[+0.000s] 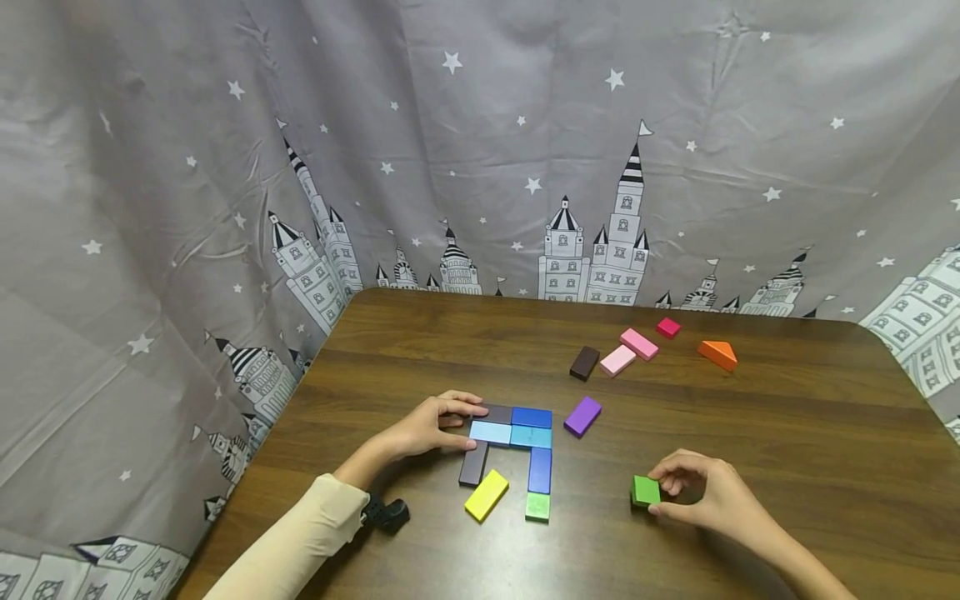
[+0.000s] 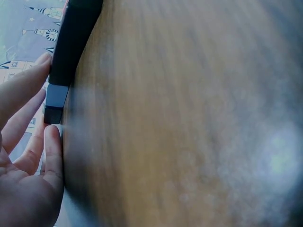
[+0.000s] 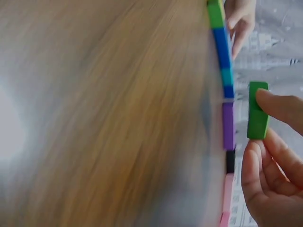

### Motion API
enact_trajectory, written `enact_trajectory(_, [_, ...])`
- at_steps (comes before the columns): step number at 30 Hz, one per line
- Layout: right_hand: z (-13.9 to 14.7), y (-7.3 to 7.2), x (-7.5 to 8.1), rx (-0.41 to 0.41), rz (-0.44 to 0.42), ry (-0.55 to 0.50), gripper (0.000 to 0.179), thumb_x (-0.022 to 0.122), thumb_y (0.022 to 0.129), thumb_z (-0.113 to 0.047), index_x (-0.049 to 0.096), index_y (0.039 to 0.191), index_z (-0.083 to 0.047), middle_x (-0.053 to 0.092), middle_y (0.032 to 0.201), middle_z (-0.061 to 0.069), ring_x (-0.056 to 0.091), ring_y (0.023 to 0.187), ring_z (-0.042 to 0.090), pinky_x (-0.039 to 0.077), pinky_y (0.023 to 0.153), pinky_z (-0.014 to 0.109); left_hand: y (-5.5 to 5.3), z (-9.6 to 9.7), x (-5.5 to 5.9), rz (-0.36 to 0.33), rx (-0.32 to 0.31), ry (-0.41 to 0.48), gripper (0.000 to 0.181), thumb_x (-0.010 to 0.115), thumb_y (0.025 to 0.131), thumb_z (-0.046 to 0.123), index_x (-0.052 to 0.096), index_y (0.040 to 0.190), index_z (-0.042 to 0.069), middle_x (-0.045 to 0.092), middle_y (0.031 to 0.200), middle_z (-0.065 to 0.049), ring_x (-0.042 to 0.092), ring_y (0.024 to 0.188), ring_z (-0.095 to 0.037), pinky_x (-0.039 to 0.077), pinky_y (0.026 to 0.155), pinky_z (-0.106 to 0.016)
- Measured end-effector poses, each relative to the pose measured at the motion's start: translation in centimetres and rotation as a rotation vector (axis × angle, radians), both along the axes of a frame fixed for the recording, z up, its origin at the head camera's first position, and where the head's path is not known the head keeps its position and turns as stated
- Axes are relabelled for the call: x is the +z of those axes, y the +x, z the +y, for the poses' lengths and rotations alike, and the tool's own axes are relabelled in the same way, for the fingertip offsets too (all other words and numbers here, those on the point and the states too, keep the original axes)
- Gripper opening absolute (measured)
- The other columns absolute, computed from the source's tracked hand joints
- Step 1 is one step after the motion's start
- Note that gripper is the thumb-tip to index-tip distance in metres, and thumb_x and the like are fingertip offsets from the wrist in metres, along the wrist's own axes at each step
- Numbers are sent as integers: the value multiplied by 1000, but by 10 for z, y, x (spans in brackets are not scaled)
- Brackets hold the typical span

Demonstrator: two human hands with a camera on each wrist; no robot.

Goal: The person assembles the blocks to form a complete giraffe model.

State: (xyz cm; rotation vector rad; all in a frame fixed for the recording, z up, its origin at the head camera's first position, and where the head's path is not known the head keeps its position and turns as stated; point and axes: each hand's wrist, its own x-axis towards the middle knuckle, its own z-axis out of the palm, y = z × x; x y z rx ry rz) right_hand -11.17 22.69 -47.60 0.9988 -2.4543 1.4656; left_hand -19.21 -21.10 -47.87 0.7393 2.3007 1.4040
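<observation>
My left hand [image 1: 427, 427] rests at the left end of a flat block arrangement. Its fingertips touch the upper dark grey block [image 1: 495, 413], while the thumb lies by the light blue block [image 1: 491, 432] and the lower dark grey block [image 1: 473, 463]. In the right half sit a blue block [image 1: 532, 417], a turquoise block [image 1: 531, 437], another blue block [image 1: 540, 471] and a light green block [image 1: 537, 506]. Farther right, my right hand [image 1: 705, 492] pinches a small green block [image 3: 258, 111] between thumb and fingers, held apart from the arrangement.
A yellow block [image 1: 487, 496] lies between the arrangement's two legs. Toward the back are a purple block [image 1: 582, 416], a dark brown block [image 1: 585, 363], two pink blocks [image 1: 617, 361], a red block [image 1: 668, 327] and an orange triangular block [image 1: 717, 355]. A grey curtain [image 1: 480, 150] borders the wooden table [image 1: 810, 433].
</observation>
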Motion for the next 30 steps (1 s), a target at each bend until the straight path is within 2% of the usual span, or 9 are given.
enact_trajectory(12, [-52, 6, 22, -61, -75, -104, 33, 90, 67, 3, 72, 94, -7, 67, 85, 1, 60, 70, 15, 54, 67, 20, 0, 1, 1, 2, -1, 5, 47, 78, 87, 5, 63, 131, -3, 47, 143, -20, 43, 132, -37, 44, 106, -41])
enact_trajectory(23, [-102, 4, 30, -33, -121, -82, 31, 90, 68, -1, 72, 93, -4, 67, 86, 1, 61, 73, 13, 57, 67, 26, -1, 1, 1, -3, 1, 10, 47, 78, 86, 5, 64, 130, -2, 48, 143, -20, 44, 132, -36, 43, 106, -42])
enact_trajectory(30, [-128, -1, 30, 4, -164, -65, 30, 92, 70, -7, 72, 93, -5, 67, 83, 7, 62, 72, 19, 57, 67, 30, 0, 1, 2, 5, 1, 7, 47, 78, 86, 6, 63, 130, -3, 48, 143, -20, 43, 132, -36, 43, 106, -42])
